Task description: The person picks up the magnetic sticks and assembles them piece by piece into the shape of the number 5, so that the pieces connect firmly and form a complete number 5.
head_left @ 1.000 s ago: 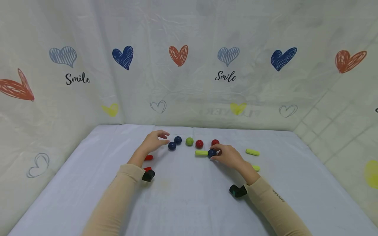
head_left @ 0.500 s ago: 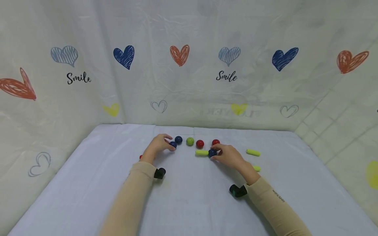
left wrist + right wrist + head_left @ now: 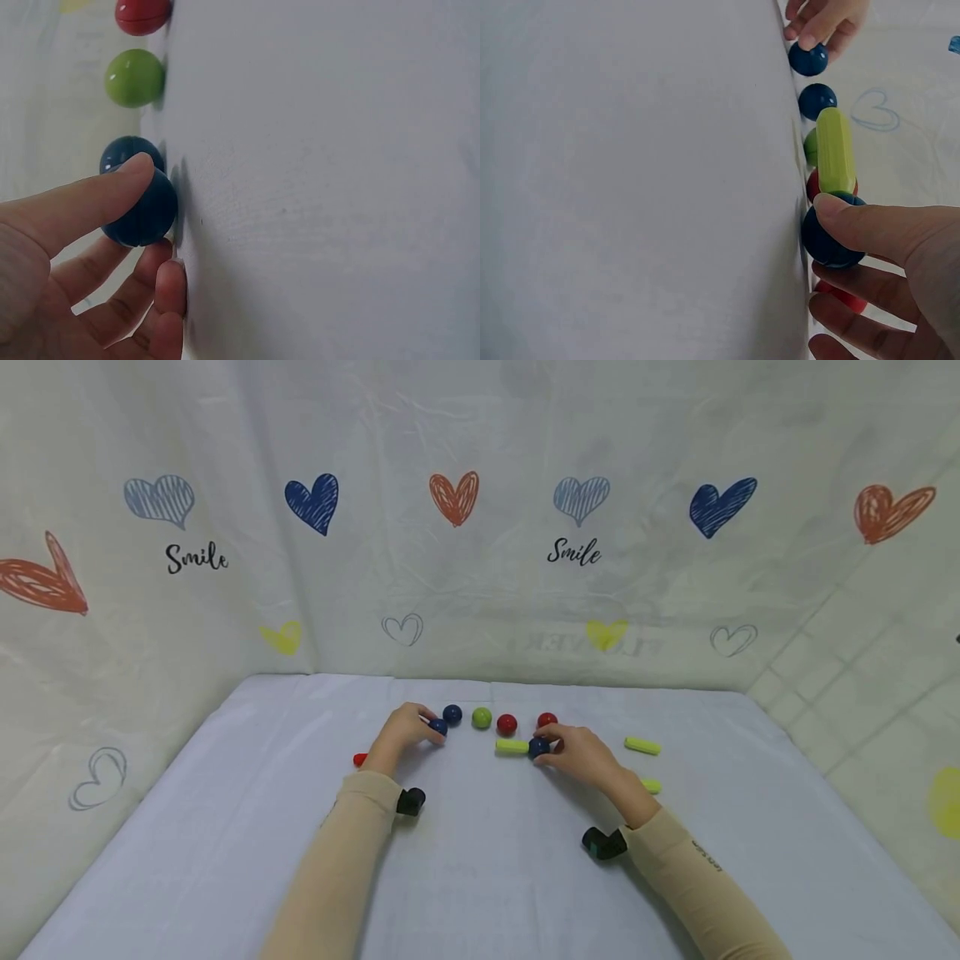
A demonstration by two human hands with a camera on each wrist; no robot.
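My left hand (image 3: 405,730) pinches a dark blue ball (image 3: 142,210) between thumb and fingers, close over the white cloth. Just beyond it sits another dark blue ball (image 3: 452,715). On the right, my right hand (image 3: 579,753) grips a third dark blue ball (image 3: 832,236); a yellow-green faceted stick (image 3: 835,150) extends from that ball toward the left. A green ball (image 3: 482,718) and a red ball (image 3: 507,725) rest behind the stick. Another red ball (image 3: 547,720) lies beyond the right fingers, partly hidden in the right wrist view.
Two more yellow-green sticks, a far one (image 3: 642,746) and a nearer one (image 3: 651,786) partly covered by the right arm, lie at right. A red piece (image 3: 360,759) shows beside the left wrist. A curtain (image 3: 480,593) printed with hearts hangs behind the table.
My left hand has moved right and taken the nearer blue ball between its fingers. The right hand stays in place with its ball and the stick.
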